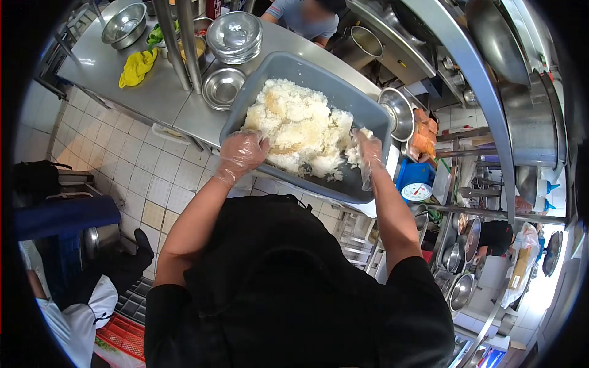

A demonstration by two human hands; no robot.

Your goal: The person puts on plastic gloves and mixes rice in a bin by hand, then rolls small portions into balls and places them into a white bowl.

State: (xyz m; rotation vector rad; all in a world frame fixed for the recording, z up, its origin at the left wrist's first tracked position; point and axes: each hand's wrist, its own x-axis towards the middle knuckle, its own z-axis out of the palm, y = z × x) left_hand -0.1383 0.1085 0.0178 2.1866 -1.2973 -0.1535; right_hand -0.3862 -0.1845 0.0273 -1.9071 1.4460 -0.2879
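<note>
A large grey plastic tub [331, 72] holds a heap of cooked white rice [294, 119], with some yellowish-brown patches on it. My left hand [244, 153], in a clear plastic glove, is over the near-left rim, against the edge of the rice. Its fingers are curled, and what is in them is hidden. Inside the right end of the tub, my right hand [369, 153], gloved the same way, is closed on a clump of rice with grains around the fingertips. Bare dark tub floor shows near that hand.
On the steel counter [165, 92] are stacked metal bowls [234, 37], a shallow bowl [222, 88] and a yellow cloth [138, 67]. A metal bowl [397, 113] and blue scale [417, 184] stand right of the tub. A co-worker [304, 18] is across the counter.
</note>
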